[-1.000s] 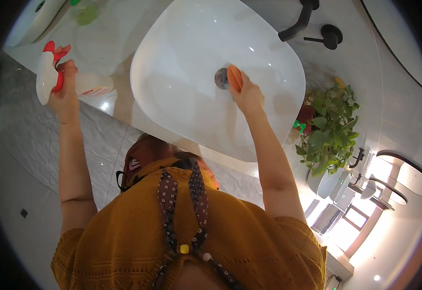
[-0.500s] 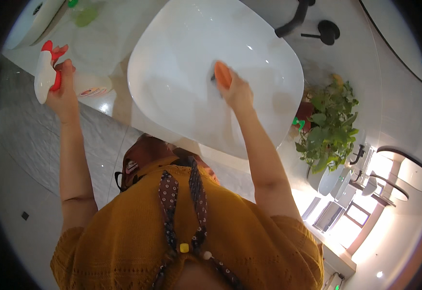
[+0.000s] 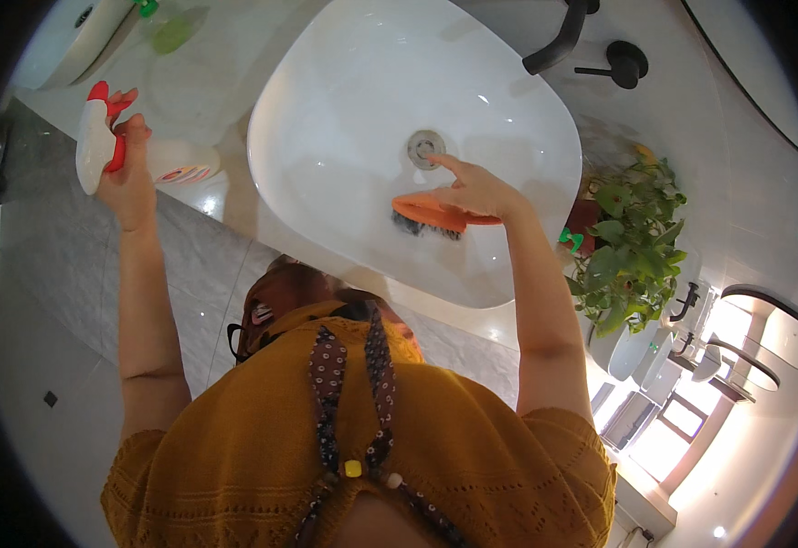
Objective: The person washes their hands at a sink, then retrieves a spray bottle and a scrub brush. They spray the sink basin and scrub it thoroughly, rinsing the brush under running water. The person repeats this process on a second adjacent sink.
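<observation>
A white spray bottle with a red trigger and nozzle (image 3: 95, 146) is in my left hand (image 3: 128, 187), whose fingers wrap round its neck. It lies tilted over the counter's front edge, left of the white washbasin (image 3: 326, 100). Inside the basin my right hand (image 3: 486, 194) grips an orange scrubbing brush (image 3: 426, 212). The dark bristles point down toward the basin's near wall. My right index finger is stretched out, its tip at the edge of the round metal drain (image 3: 424, 144).
A black spout (image 3: 559, 46) reaches over the basin's far right rim, beside a black tap lever (image 3: 625, 66). A leafy potted plant (image 3: 632, 242) stands right of the basin. At the far left are a green-capped bottle (image 3: 169, 35) and another white basin (image 3: 74, 46).
My right hand has brought the brush from over the drain toward the near right of the basin and turned it, uncovering the drain. My left hand still holds the spray bottle.
</observation>
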Available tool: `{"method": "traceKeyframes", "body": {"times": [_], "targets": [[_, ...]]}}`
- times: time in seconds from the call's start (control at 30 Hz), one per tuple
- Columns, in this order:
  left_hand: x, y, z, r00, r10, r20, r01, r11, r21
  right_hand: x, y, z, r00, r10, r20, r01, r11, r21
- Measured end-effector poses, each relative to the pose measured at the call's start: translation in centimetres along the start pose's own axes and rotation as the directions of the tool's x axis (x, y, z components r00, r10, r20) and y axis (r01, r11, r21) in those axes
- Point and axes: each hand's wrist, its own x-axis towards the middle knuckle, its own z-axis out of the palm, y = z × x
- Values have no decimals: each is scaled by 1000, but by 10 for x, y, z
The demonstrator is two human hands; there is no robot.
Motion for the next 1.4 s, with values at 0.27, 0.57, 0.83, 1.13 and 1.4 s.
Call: {"method": "traceKeyframes", "body": {"times": [0.27, 0.57, 0.83, 1.13, 1.4], "targets": [[-1, 9, -1, 1000, 13, -2, -13, 999, 50, 43, 7, -3, 955, 251, 156, -262, 963, 60], [-6, 4, 1, 998, -54, -33, 54, 999, -8, -17, 21, -60, 921, -100, -376, 60, 991, -117], [4, 5, 1, 999, -4, 39, 2, 999, 47, -7, 53, -143, 701, 126, -702, 470, 659, 587], [2, 7, 3, 992, -123, 6, 123, 992, 5, -18, 35, -125, 754, 215, -621, 406, 591, 698], [6, 12, 9, 992, -102, 79, 103, 995, -7, -5, -5, -43, 930, -39, -365, 166, 932, 323]]}}
